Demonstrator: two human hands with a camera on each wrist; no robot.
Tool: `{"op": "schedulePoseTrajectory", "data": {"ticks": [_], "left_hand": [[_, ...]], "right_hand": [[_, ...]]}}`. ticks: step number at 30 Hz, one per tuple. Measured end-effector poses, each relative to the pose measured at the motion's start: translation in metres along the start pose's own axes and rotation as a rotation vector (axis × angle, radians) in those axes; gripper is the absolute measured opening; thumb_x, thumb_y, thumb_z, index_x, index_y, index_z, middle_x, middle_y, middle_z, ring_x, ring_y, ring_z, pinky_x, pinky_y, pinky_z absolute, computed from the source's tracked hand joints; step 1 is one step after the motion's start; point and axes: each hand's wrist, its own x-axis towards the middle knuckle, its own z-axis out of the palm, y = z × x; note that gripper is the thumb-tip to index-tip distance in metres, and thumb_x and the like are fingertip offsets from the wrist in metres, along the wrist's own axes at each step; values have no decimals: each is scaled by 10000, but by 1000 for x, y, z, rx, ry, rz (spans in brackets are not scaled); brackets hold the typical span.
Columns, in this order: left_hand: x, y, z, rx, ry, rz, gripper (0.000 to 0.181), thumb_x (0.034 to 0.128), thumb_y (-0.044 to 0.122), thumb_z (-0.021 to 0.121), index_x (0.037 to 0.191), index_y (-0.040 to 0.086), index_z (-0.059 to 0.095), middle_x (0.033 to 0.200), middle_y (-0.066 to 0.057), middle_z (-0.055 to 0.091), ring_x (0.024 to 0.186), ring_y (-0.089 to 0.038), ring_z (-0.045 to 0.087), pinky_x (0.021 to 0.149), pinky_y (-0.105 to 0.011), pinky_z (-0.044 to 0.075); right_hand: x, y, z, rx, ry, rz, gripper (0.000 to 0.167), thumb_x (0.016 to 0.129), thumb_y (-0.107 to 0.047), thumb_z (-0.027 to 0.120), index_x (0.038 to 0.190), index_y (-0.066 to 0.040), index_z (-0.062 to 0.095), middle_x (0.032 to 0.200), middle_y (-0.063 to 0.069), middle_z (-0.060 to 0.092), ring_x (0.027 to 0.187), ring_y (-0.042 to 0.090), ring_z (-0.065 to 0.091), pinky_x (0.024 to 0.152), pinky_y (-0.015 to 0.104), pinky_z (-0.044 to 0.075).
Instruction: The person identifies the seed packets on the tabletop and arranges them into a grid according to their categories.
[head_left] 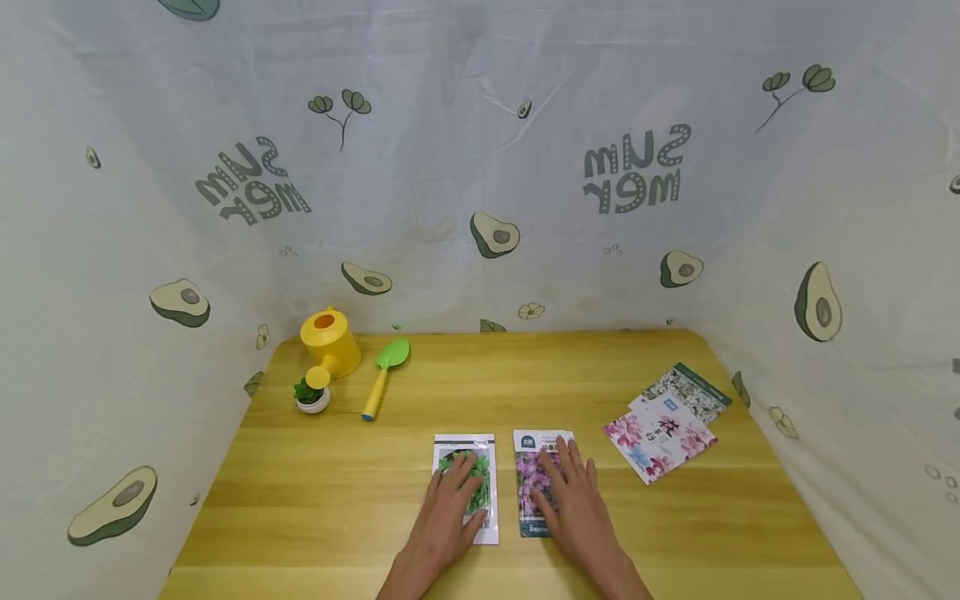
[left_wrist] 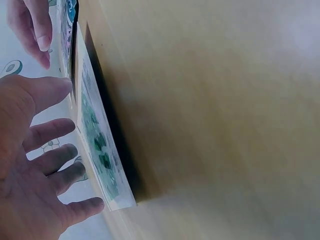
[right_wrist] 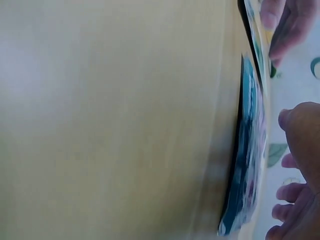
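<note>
Two hands over two flat packets on the worktop. Left hand is over the green-leaf packet; right hand is over the purple-flower packet. Both packets lie face up, side by side, midway between left and right edges, in the half nearer the person; narrow gap between them.

Fingers: both hands spread wide, nothing gripped. Right wrist view shows a gap between fingers and packet; left-hand contact, can't tell.

Elsewhere: pink-flower packet overlaps white-flower packet by the right edge. Yellow watering can in back left corner, potted plant just in front of it, trowel to their right.

Risks, judging from this: packets look thin and flat, so flat fingers would likely skid them rather than lift them. Sliding either inward could ride it over its neighbour, gap being so small. Pinching hard at one corner could crease it. Right hand swinging wide could knock the pink-flower packet, and the white-flower one beneath, toward the right edge.
</note>
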Motion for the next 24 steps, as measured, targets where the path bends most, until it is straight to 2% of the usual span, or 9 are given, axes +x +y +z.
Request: {"op": "schedulePoseTrajectory", "data": {"ticks": [6, 12, 18, 24], "left_hand": [[5, 0, 0, 1, -1, -5, 474, 943, 226, 848, 1362, 58, 704, 1643, -146, 506, 1529, -374, 460, 1161, -686, 429], [6, 2, 0, 13, -11, -2, 494, 959, 240, 833, 1396, 57, 692, 1644, -141, 506, 1536, -360, 452, 1169, -675, 426], [7, 6, -1, -13, -24, -5, 512, 973, 241, 824, 1423, 45, 679, 1651, -148, 495, 1548, -363, 434, 1177, -681, 411], [7, 9, -1, -18, -35, -1, 530, 974, 236, 821, 1438, 32, 665, 1652, -154, 493, 1545, -368, 438, 1177, -679, 414]], "right_hand": [[8, 18, -9, -6, 33, 40, 670, 997, -273, 782, 1545, 32, 547, 1660, 358, 353, 1536, 581, 318, 1203, 773, 266], [9, 43, -17, -25, 53, 99, 671, 1022, -257, 751, 1554, 72, 506, 1649, 389, 342, 1530, 611, 295, 1162, 824, 263], [7, 64, -28, -4, 70, 168, 693, 1037, -279, 718, 1557, 105, 470, 1653, 414, 302, 1536, 634, 246, 1165, 841, 215], [5, 82, -33, -94, 80, 218, 721, 1029, -298, 717, 1542, 138, 458, 1629, 449, 299, 1506, 676, 250, 1148, 859, 213]]}}
